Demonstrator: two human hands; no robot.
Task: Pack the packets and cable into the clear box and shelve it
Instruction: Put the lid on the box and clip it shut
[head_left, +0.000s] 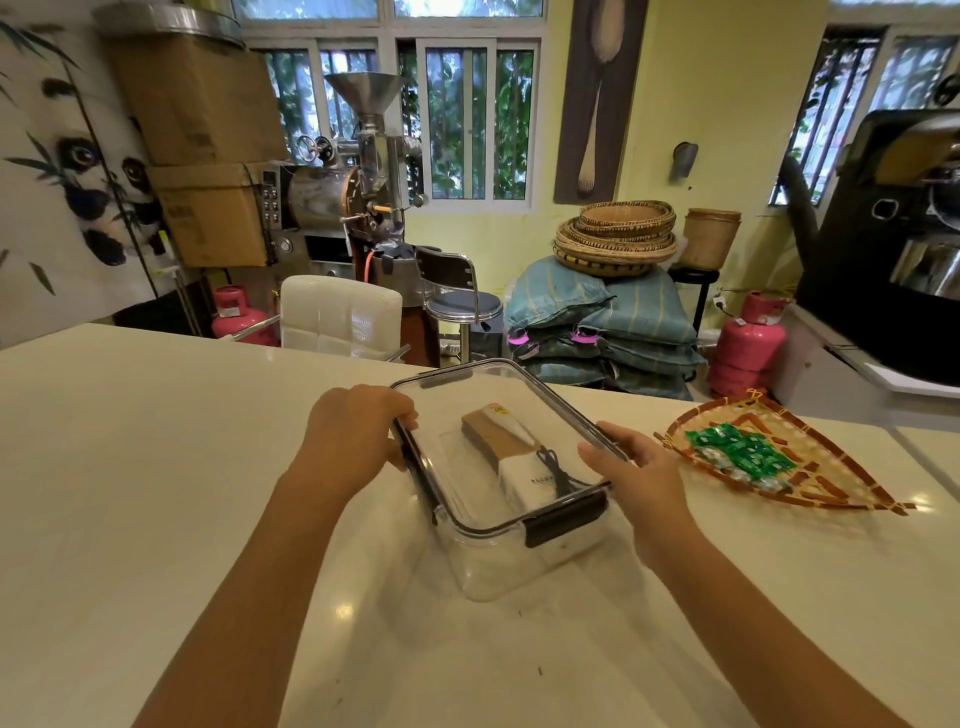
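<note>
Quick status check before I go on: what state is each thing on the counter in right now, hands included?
clear box: upright on the counter, lid on top.
lid: on the box, near latch looks down.
packets: inside the box, lying flat.
cable: inside, on the packets.
left hand: holding the lid's left edge.
right hand: holding the lid's right edge.
woven tray: on the counter, holding green packets.

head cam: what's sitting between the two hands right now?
In the head view, the clear box, lid on, spans the gap between the left hand and right hand. Inside show the packets and black cable.
</note>
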